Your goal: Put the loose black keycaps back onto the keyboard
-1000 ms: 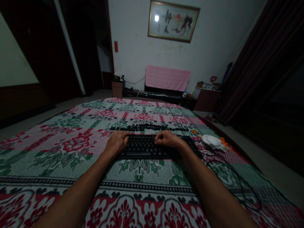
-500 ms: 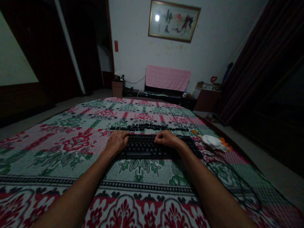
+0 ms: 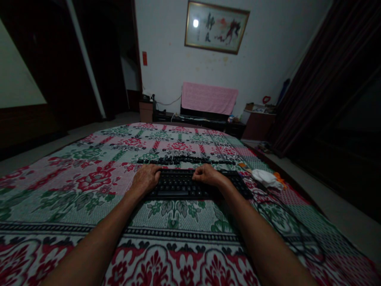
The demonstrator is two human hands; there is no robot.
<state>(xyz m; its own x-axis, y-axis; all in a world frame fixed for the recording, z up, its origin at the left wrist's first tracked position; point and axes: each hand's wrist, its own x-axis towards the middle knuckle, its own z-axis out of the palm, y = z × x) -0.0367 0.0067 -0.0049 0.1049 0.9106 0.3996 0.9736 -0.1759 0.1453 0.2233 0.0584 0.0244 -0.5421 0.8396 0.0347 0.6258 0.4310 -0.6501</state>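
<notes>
A black keyboard [image 3: 175,184] lies flat on the patterned bedspread, its right part partly covered by my right forearm. My left hand [image 3: 145,178] is closed over the keyboard's left end, with the fingers along its far edge. Above the keys, right of the middle, my right hand [image 3: 206,174] is held in a pinch. Anything between those fingertips is too small or hidden to make out. Behind the keyboard, several loose black keycaps [image 3: 186,159] are spread in a long uneven row.
A black cable [image 3: 297,226] loops over the bedspread [image 3: 175,214] at the right. Beside the keyboard's right end lie a white cloth [image 3: 264,178] and something orange [image 3: 279,179]. Past the bed, a pink cloth [image 3: 210,97] hangs over a dark panel on a low cabinet.
The view has shifted very slightly. Both hands keep the same places at the keyboard, and the right hand's pinch looks the same.
</notes>
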